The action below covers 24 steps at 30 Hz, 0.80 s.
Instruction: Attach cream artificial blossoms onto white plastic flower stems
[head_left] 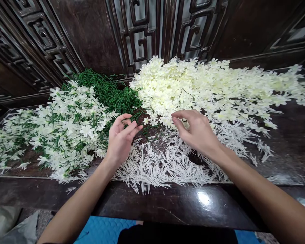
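Note:
My left hand (122, 135) is raised above the bench between the green stems (106, 89) and the white stamen pieces (155, 166); its thumb and fingers are bent close together, and whatever they may hold is too small to make out. My right hand (197, 130) hovers at the front edge of the loose cream petals (180, 81), thumb and forefinger nearly meeting, with nothing clear between them. A thin green stem (186, 93) lies on those petals. Assembled white flowers with green stems (68, 132) are heaped to the left of my left hand.
The dark wooden bench (152, 203) has a carved lattice back (142, 37) behind the piles. Below its front edge are a blue quilted mat (106, 228) and, at the lower left, pale plastic bags (25, 228).

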Motion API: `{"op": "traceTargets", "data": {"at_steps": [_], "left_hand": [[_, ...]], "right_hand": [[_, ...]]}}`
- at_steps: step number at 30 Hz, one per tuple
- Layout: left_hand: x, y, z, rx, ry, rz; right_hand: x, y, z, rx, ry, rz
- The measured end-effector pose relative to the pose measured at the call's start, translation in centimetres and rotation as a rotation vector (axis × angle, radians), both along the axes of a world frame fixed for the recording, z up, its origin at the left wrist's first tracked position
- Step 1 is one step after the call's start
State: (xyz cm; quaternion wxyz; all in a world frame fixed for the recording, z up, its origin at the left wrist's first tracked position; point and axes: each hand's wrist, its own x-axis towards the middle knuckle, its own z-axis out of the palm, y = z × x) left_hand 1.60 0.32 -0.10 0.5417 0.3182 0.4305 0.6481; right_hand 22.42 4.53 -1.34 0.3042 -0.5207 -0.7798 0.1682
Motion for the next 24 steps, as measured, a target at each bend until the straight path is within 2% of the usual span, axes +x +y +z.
{"op": "traceTargets", "data": {"at_steps": [4, 8, 10, 18, 24], "left_hand": [[-0.1, 0.0, 0.0, 0.04, 0.09, -0.012], [0.1, -0.2, -0.1, 0.039, 0.226, -0.044], [0.1, -0.3, -0.2, 0.055, 0.309, -0.057], [0.6, -0.9, 0.0, 0.155, 0.617, -0.126], [0.8, -1.1, 0.0, 0.187, 0.69, -0.163]], "right_hand": [[0.9, 0.7, -0.3, 0.016, -0.143, -0.031], [1.1, 0.8, -0.9, 0.041, -0.23, 0.124], [0.8, 0.7, -1.2, 0.061, -0.266, 0.158], [0.5, 0.4, -1.7, 0.039, -0.212, 0.149], [0.4, 0.1, -1.1, 0.026, -0.231, 0.096]]}}
